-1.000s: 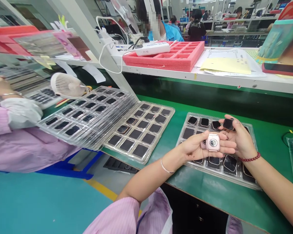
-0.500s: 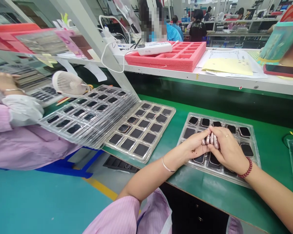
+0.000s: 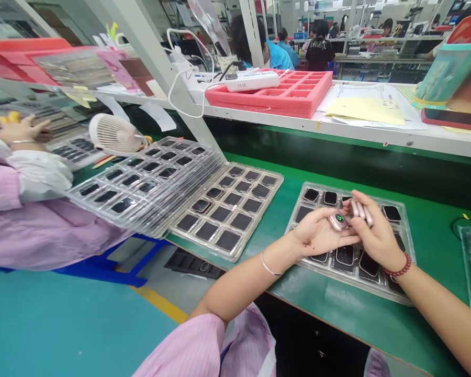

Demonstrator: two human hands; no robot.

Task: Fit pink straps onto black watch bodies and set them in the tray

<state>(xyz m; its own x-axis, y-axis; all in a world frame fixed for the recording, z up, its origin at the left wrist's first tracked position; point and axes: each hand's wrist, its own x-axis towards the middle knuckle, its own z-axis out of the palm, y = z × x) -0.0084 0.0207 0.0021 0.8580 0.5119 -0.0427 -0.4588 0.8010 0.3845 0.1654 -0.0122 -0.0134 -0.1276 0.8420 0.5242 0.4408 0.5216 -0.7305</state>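
Note:
My left hand (image 3: pixel 322 233) is palm up above a clear tray (image 3: pixel 410 251) of dark-screened watch bodies. On its fingers rests a pink watch body (image 3: pixel 338 221), back side up, with green lights in its round sensor. Just to the right, my right hand (image 3: pixel 380 238) grips a small row of pink watch bodies (image 3: pixel 361 212) between thumb and fingers. The two hands meet near the fingertips. More watch bodies (image 3: pixel 344 255) sit in the tray pockets below them.
Left of the hands lies another tray (image 3: pixel 231 199), beside a leaning stack of clear trays (image 3: pixel 141 183). A small white fan (image 3: pixel 113 133) stands behind the stack. A co-worker's hand (image 3: pixel 23 131) is at far left. A shelf (image 3: pixel 267 118) holding red foam (image 3: pixel 306 99) crosses behind.
My right hand has moved slightly right with the row of watch bodies. One watch body now lies exposed on my opened left hand. The co-worker's hand has shifted.

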